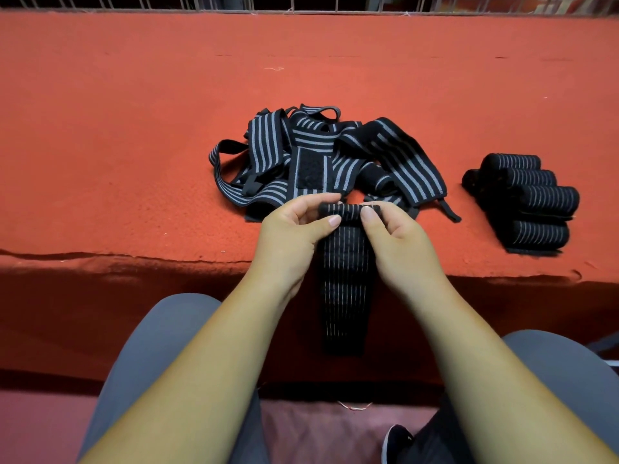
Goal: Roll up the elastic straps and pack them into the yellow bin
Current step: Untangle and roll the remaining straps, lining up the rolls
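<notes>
A black elastic strap with thin grey stripes [345, 283] hangs over the front edge of the red table. Its top end is rolled into a small tight roll at the table's edge. My left hand [294, 229] pinches the roll's left end between thumb and fingers. My right hand [392, 236] pinches its right end the same way. Behind the hands lies a tangled pile of loose black-and-grey straps [318, 155]. To the right, several rolled straps [529, 202] lie side by side in a row. No yellow bin is in view.
The red felt-covered table [134, 128] stretches far to the left and back. A wire grid fence [301, 3] runs along its far edge. My grey-trousered knees [160, 346] sit below the table's front edge, with a dark shoe [398, 440] near the bottom.
</notes>
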`<state>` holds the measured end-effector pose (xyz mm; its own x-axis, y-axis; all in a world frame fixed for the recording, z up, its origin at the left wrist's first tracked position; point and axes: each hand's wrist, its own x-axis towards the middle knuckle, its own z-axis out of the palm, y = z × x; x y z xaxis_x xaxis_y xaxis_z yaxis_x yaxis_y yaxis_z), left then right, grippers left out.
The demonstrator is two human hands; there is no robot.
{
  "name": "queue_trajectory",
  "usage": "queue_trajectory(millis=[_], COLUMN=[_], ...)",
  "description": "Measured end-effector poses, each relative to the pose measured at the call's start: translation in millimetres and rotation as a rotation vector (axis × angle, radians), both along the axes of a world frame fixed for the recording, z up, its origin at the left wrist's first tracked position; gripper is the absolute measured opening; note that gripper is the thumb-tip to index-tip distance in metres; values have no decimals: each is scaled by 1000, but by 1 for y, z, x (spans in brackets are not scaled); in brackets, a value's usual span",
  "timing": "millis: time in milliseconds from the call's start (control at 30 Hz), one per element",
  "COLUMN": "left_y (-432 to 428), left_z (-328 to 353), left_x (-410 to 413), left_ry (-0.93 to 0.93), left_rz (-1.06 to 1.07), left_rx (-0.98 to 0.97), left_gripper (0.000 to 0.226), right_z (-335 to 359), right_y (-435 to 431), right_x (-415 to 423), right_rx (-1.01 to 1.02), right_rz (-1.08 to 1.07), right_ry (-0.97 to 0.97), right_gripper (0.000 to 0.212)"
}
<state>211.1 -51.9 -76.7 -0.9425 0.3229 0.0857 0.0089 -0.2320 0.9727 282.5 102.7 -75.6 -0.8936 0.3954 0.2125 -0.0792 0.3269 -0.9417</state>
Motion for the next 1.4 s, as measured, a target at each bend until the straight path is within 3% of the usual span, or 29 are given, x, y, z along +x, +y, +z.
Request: queue_trajectory(millis=[167,267,400,533,767,1033,1233,1400], left_y=[1,0,1,5,6,7,6,6], left_z=[1,1,1,-3,-3,-5,-8,-6], left_x=[4,4,7,4,3,4,4,1], left_ry=[-41,35,74,-1,-104,-113,-65,-28], left_rz=[29,39,79,89,-54,-44,17,43], left_rx=[-87,-206,-206,-133,55,64,-155,-32], left_gripper=[21,30,28,24,37,28,24,10], right_z=[-5,-7,-6,0,-2,-7,-3,0], right_y=[4,4,0,-6,-4,-1,-4,-9], right_x=[-3,-4,-3,0,-4,-6,-2,0], right_rx=[-54,-70,-61,-51,-39,-241,-199,-237], right_rz=[3,-13,-13,-34,-135,-123,-53,-35], right_ry=[63,68,31,2,-37,62,83,92], right_gripper=[14,20,25,32,53,17,20,17])
